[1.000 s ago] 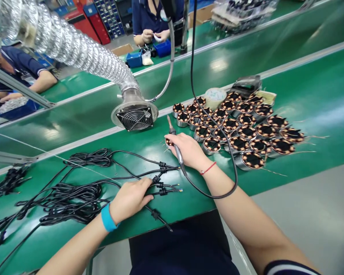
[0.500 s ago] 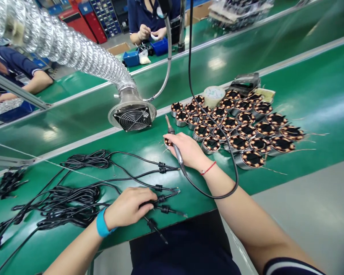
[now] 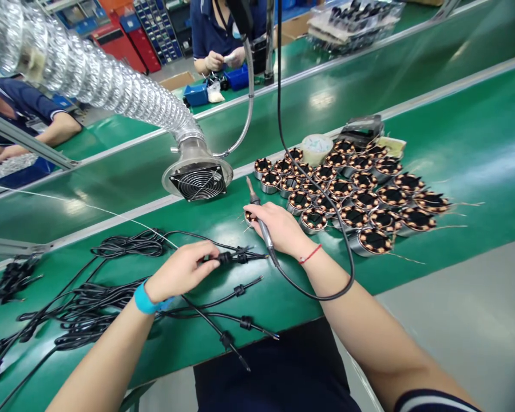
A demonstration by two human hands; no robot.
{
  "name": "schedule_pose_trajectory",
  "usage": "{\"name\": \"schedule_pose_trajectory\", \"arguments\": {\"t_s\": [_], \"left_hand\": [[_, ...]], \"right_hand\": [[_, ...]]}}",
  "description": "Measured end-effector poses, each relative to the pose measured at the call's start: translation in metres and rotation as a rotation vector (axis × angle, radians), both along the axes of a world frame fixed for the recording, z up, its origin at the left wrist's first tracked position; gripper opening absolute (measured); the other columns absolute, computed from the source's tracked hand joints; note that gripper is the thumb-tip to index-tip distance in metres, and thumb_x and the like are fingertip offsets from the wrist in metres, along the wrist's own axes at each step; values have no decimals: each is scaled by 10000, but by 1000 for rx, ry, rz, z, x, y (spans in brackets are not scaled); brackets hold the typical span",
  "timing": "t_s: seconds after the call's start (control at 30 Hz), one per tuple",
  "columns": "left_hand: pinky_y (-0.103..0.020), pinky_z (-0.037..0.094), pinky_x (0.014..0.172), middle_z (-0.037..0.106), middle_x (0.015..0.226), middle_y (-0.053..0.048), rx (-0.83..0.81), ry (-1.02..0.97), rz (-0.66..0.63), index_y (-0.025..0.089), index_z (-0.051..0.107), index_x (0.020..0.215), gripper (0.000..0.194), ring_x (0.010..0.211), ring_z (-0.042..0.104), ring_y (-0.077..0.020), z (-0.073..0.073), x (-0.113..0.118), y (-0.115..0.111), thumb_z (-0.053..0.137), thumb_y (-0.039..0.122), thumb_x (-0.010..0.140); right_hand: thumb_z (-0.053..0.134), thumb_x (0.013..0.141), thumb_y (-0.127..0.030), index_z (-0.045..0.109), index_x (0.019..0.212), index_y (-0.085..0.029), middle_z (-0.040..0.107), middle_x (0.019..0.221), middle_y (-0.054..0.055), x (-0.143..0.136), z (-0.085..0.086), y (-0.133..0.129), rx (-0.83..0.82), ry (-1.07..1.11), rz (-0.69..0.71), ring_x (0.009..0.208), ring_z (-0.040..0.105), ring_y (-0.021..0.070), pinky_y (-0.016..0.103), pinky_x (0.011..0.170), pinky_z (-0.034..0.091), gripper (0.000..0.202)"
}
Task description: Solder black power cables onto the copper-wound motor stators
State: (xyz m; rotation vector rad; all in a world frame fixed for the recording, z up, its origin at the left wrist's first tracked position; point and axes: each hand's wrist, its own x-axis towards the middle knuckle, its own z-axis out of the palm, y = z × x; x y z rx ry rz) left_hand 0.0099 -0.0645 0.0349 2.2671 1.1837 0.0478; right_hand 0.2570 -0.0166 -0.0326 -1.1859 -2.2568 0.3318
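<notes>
the left hand has its thumb and fingertips pressed together, pinching a black cable end around its ribbed sleeve, lifted or barely on the bench, i cannot tell which. the right hand is curled around a soldering iron, whose tip points away from the wearer. a lone stator sits partly hidden by the right fingers; whether they touch it, i cannot tell.

the step in hand looks like picking out and steadying one cable end while the iron waits; the next move calls for a firm pinch near the sleeve and a hot tip held clear of the cables.

just beyond the left pinch lie other cable ends; nearer the wearer, more loose cable ends fan toward the edge of the bench. left of that hand, cable coils crowd the surface, so room there is tight. between the two hands, a bare strip gives space to move. right of the right hand, grouped stators block sideways travel, and the iron's cord loops over the right forearm. beyond both grips, a fume fan limits forward reach.
</notes>
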Motion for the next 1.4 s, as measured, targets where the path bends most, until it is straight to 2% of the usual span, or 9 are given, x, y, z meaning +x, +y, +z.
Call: {"name": "schedule_pose_trajectory", "arguments": {"t_s": [0.23, 0.37, 0.5, 0.67, 0.87, 1.03, 1.2, 1.3, 1.4], "left_hand": [[-274, 439, 773, 643, 928, -37, -44, 62, -104, 196, 628, 926, 158, 854, 590, -167, -32, 19, 3, 473, 219, 909], [-247, 435, 727, 643, 857, -11, -178, -1, -163, 198, 632, 857, 125, 784, 584, -142, -29, 12, -3, 511, 204, 887], [-265, 434, 754, 630, 903, -32, -61, 20, -94, 191, 621, 886, 133, 832, 581, -161, -30, 18, -1, 489, 200, 897], [-286, 420, 725, 610, 917, -40, 2, 99, -151, 187, 619, 856, 109, 800, 568, -175, -29, 26, 11, 510, 203, 860], [-261, 372, 662, 552, 761, -7, -87, -368, 423, 162, 581, 847, 236, 704, 483, -145, -34, 20, 36, 455, 352, 908], [-260, 362, 692, 563, 742, -9, -192, -451, 431, 147, 589, 747, 274, 720, 477, -144, -52, 28, 40, 522, 383, 868], [-254, 367, 704, 585, 735, -19, -348, -582, 435, 133, 607, 747, 297, 716, 482, -138, -50, 23, 40, 563, 413, 836], [-237, 361, 663, 563, 703, -13, -436, -686, 464, 125, 598, 744, 364, 669, 459, -117, -52, 25, 42, 573, 481, 817], [-221, 270, 522, 470, 618, 25, -510, -774, 534, 130, 562, 769, 430, 529, 328, -79, -60, 32, 43, 519, 553, 829]], "right_hand": [[432, 938, -168, 517, 1267, -163, 653, 929, 77, 8, -5, 4, 44, -20, -55, 854, 535, 214, 329, 787, 442, 340], [430, 931, -146, 503, 1285, -173, 657, 956, 73, 11, -5, 5, 24, -29, -59, 870, 537, 215, 327, 789, 449, 363], [414, 923, -116, 482, 1314, -178, 656, 1022, 84, 10, -5, 4, 14, -50, -64, 922, 537, 224, 324, 776, 458, 401], [424, 907, -107, 508, 1293, -145, 670, 943, 83, 1, -7, -4, 89, -46, -156, 858, 557, 224, 332, 769, 467, 396], [471, 874, -124, 553, 1235, -149, 682, 863, 61, -21, -9, -20, 115, 35, -156, 759, 583, 203, 322, 719, 486, 371], [434, 871, -100, 512, 1251, -132, 672, 939, 89, -23, -2, -24, 86, 141, -61, 840, 580, 217, 378, 800, 504, 389], [570, 742, -78, 370, 1366, -107, 560, 1205, 146, -12, 7, -17, -112, 130, 180, 1098, 499, 262, 454, 979, 458, 657], [587, 774, -88, 353, 1376, -135, 565, 1170, 132, -13, 6, -15, -235, 78, 250, 1064, 515, 249, 446, 948, 480, 648], [601, 811, -108, 367, 1364, -170, 585, 1117, 111, -18, 3, -14, -231, 60, 262, 1002, 530, 240, 435, 903, 498, 604]]}}
